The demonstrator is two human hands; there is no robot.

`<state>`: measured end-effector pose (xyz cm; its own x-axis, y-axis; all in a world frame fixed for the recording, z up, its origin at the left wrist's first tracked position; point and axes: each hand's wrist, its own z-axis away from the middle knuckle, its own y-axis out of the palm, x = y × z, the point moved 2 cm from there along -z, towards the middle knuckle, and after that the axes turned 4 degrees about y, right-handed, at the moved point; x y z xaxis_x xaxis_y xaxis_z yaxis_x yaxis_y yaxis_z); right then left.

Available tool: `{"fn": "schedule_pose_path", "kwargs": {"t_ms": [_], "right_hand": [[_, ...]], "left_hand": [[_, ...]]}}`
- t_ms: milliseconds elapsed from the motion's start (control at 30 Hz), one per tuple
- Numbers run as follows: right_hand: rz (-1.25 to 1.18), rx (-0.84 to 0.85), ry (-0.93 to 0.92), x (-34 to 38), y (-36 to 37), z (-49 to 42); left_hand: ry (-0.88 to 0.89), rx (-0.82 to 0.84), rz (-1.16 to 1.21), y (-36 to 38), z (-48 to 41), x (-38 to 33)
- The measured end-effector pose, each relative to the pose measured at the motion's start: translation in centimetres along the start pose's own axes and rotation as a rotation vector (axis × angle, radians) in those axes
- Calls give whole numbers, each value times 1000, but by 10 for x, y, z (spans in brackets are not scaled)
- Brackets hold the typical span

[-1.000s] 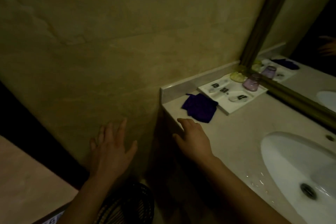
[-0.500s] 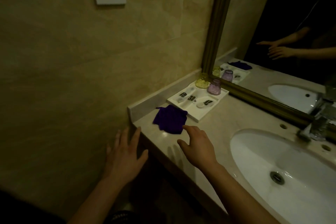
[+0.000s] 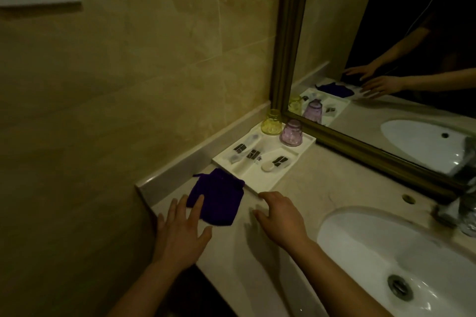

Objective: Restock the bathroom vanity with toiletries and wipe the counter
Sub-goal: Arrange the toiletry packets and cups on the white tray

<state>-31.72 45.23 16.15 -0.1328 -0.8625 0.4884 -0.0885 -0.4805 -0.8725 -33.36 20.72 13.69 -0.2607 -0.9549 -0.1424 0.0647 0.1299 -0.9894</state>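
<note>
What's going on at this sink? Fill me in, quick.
A person is reaching over the vanity counter with both bare hands, fingers spread and holding nothing. The left hand has its fingertips at the near edge of a purple cloth lying on the counter; the right hand is just right of the cloth, near the corner of the white tray. The tray holds small toiletry packets, with a yellow glass and a purple glass upside down at its back. Wiping hasn't visibly begun.

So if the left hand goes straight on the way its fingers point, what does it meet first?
The purple cloth. The left hand has its fingertips already at the cloth's near edge, perhaps touching it; depth is unclear. Beyond the cloth lies the white tray.
</note>
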Motion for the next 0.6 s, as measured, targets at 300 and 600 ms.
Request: {"fn": "schedule_pose_path", "kwargs": {"t_ms": [300,600], "right_hand": [[63,-19,57,-18,10,-61],[260,-49,52,-18,9,-135]], "left_hand": [[117,23,-1,28,-89,-14],[190,27,-22,56,-113,-5]]}}
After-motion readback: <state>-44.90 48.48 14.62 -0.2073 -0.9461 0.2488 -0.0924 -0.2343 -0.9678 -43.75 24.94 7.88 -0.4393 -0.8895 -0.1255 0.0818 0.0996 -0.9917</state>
